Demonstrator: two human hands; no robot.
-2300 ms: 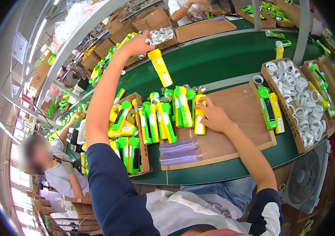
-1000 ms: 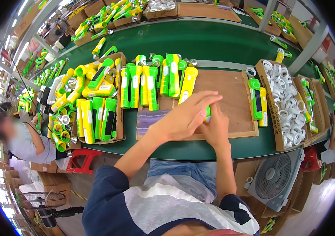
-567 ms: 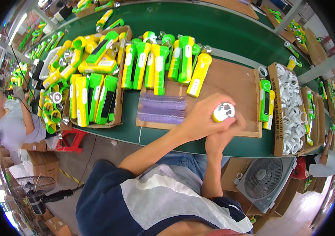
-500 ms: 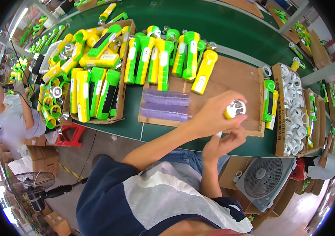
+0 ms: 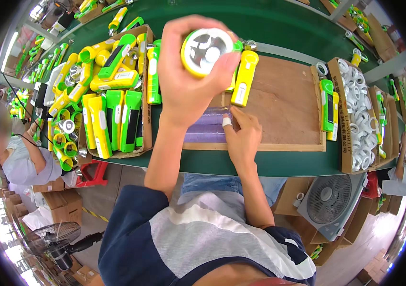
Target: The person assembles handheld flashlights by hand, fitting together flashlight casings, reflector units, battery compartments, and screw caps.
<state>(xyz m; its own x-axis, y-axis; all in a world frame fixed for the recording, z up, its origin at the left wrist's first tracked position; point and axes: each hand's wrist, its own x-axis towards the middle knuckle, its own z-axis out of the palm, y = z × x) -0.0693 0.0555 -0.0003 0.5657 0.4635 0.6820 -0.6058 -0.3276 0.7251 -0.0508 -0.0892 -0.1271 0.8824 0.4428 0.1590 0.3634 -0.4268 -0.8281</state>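
Note:
My left hand (image 5: pixel 181 88) is raised over the bench and wrapped round a yellow-rimmed flashlight (image 5: pixel 208 51). Its shiny reflector faces me, while the body is hidden behind the hand. Lower down, my right hand (image 5: pixel 243 140) has its fingertips together at the right end of rows of thin purple-tinted discs (image 5: pixel 205 136). White tape circles one of its fingers. The rows lie on a brown wooden board (image 5: pixel 284 102). A yellow flashlight (image 5: pixel 245 78) lies just beyond the right hand, and a green one (image 5: pixel 153 76) stands left of the raised hand.
At left, a cardboard box (image 5: pixel 148 121) is full of green and yellow flashlights. Two more flashlights (image 5: pixel 327 105) lie at the board's right edge, beside a box of white rings (image 5: pixel 355 114). A grey fan (image 5: pixel 329 200) stands below the bench. Other people sit at both sides.
My left hand has lifted the flashlight up and to the left, with its reflector turned toward me. My right hand has left the flashlight and moved left to the purple discs.

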